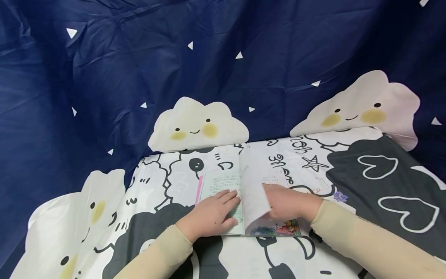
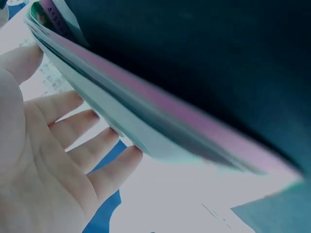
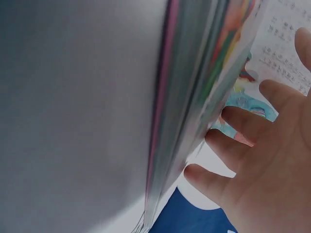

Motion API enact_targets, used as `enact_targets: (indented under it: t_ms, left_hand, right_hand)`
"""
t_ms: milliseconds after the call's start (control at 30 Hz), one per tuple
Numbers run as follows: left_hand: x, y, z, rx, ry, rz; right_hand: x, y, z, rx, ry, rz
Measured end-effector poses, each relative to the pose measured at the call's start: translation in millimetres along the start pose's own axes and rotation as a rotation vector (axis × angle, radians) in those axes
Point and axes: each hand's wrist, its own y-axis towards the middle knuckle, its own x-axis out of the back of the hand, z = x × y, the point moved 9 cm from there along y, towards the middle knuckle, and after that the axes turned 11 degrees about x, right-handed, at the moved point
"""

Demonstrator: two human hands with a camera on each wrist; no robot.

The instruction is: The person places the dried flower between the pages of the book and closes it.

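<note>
An open picture book (image 1: 223, 179) with printed text lies on the patterned cloth. My left hand (image 1: 213, 214) rests on its left page, fingers extended; in the left wrist view that hand (image 2: 58, 141) lies flat along the book's edge. One curved white leaf (image 1: 253, 190) stands up from the spine. My right hand (image 1: 287, 202) lies on the right page beside this leaf, its fingertips partly hidden behind it in the head view. The right wrist view shows the fingers (image 3: 233, 148) straight and spread against the page, pinching nothing. A colourful illustration (image 1: 289, 228) shows at the right page's bottom.
A black-and-white cartoon cloth (image 1: 244, 261) covers the surface under the book. Cloud-shaped cushions or cut-outs (image 1: 198, 128) with smiling faces stand along the back and left. Behind them hangs a dark blue curtain (image 1: 209, 77). A small purple flower shape (image 1: 340, 196) lies near the right forearm.
</note>
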Motion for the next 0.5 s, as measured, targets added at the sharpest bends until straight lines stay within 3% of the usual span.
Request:
enact_targets:
  t_ms: [167,333,400,500]
  left_hand:
    - [3.1,-5.6,9.1,0.01,-0.067,-0.046]
    - [9.6,-14.6,20.1,0.035,-0.161,-0.123]
    - [10.6,-19.5,25.9,0.044,-0.194,-0.13]
    - [8.3,-28.2,42.3,0.11,-0.287,-0.104]
  right_hand:
    - [-12,5.2,-7,-0.144,-0.007,0.162]
    - [-13,8.4,-6,-0.171,0.0,0.188]
    - [-15,10.4,-7,-0.176,-0.012,0.199]
    - [-19,13.7,-8,-0.201,-0.019,0.229]
